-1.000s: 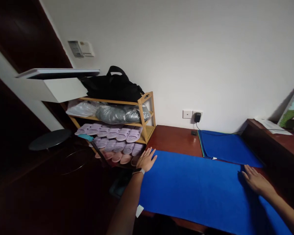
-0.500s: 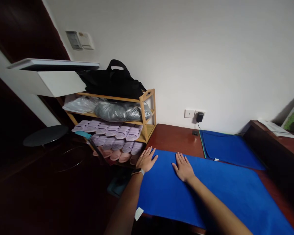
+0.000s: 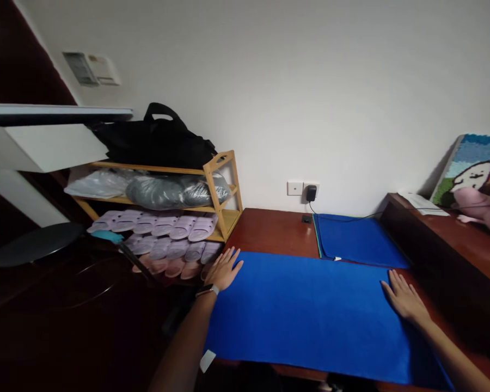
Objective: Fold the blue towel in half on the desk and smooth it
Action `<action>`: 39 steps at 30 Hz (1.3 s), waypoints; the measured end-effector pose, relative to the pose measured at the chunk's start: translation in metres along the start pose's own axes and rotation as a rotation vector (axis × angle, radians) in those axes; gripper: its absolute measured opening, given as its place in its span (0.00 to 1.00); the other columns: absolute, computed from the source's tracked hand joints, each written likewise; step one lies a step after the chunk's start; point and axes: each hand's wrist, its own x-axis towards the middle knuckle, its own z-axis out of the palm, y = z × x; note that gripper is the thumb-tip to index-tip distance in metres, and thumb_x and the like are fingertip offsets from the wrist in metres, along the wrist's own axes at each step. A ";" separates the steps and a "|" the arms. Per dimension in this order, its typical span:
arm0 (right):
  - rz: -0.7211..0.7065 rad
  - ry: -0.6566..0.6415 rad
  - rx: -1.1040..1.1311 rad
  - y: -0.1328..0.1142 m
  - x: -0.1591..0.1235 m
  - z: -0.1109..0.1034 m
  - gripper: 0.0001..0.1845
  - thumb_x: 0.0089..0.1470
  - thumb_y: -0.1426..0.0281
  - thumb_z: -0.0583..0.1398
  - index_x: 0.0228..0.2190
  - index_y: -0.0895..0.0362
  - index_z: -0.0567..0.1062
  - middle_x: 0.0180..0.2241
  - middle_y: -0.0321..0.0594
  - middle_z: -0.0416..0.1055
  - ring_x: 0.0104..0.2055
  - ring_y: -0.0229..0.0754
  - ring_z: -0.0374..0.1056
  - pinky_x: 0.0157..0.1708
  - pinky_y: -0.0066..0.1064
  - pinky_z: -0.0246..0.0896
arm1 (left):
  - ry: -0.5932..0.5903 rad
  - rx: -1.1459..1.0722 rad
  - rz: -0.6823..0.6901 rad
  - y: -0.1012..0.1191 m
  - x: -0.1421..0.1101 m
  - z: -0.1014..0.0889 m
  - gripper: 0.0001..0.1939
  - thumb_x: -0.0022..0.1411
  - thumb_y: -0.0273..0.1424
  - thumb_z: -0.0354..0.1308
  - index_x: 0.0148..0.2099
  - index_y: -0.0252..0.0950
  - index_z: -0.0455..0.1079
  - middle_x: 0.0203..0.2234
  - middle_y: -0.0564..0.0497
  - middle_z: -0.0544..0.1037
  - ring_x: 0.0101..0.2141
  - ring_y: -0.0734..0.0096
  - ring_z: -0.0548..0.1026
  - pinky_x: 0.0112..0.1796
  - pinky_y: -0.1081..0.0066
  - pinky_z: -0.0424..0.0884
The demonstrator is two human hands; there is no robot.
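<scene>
Blue cloth (image 3: 310, 310) looks smoothed lengthwise, the right hand (image 3: 407, 298) having moved from near the left hand (image 3: 224, 270) to its right end, both spread flat, gripping nothing.

Wooden rack (image 3: 217, 204) stands nr pale wall (image 3: 294, 109), dim lt.

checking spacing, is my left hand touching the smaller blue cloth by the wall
Apart: the head view shows red-brown tabletop between the left hand and the smaller blue cloth.
</scene>
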 end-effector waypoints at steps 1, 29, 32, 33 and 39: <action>-0.003 0.005 0.003 0.000 0.000 0.000 0.50 0.59 0.46 0.35 0.70 0.67 0.49 0.73 0.48 0.43 0.74 0.50 0.37 0.72 0.48 0.35 | -0.012 0.004 0.001 0.000 0.001 -0.001 0.34 0.74 0.51 0.38 0.73 0.39 0.53 0.72 0.44 0.54 0.70 0.61 0.51 0.68 0.56 0.48; -0.591 -0.198 0.250 -0.417 -0.183 -0.010 0.40 0.68 0.53 0.35 0.71 0.66 0.44 0.73 0.45 0.33 0.75 0.47 0.28 0.72 0.47 0.22 | 0.036 -0.003 0.067 0.038 -0.121 -0.022 0.31 0.75 0.46 0.42 0.73 0.40 0.54 0.71 0.45 0.55 0.70 0.60 0.53 0.67 0.54 0.53; -0.541 -0.192 0.211 -0.398 -0.179 -0.010 0.40 0.68 0.53 0.34 0.70 0.66 0.43 0.73 0.45 0.34 0.75 0.47 0.28 0.72 0.46 0.21 | 0.026 0.002 0.068 0.037 -0.119 -0.022 0.31 0.75 0.46 0.41 0.73 0.38 0.54 0.71 0.45 0.54 0.70 0.60 0.53 0.67 0.54 0.52; -0.521 -0.186 0.199 -0.383 -0.176 -0.011 0.40 0.67 0.53 0.35 0.70 0.65 0.44 0.73 0.45 0.35 0.75 0.46 0.29 0.72 0.46 0.21 | 0.029 0.001 0.069 0.036 -0.119 -0.021 0.31 0.75 0.46 0.41 0.73 0.38 0.54 0.71 0.45 0.54 0.70 0.60 0.53 0.67 0.54 0.52; -0.280 -0.089 0.076 -0.226 -0.154 -0.015 0.44 0.65 0.48 0.37 0.71 0.65 0.46 0.73 0.44 0.39 0.75 0.48 0.32 0.72 0.46 0.25 | 0.058 -0.005 0.080 0.030 -0.113 -0.014 0.31 0.75 0.47 0.41 0.73 0.41 0.55 0.71 0.47 0.56 0.70 0.60 0.54 0.67 0.55 0.53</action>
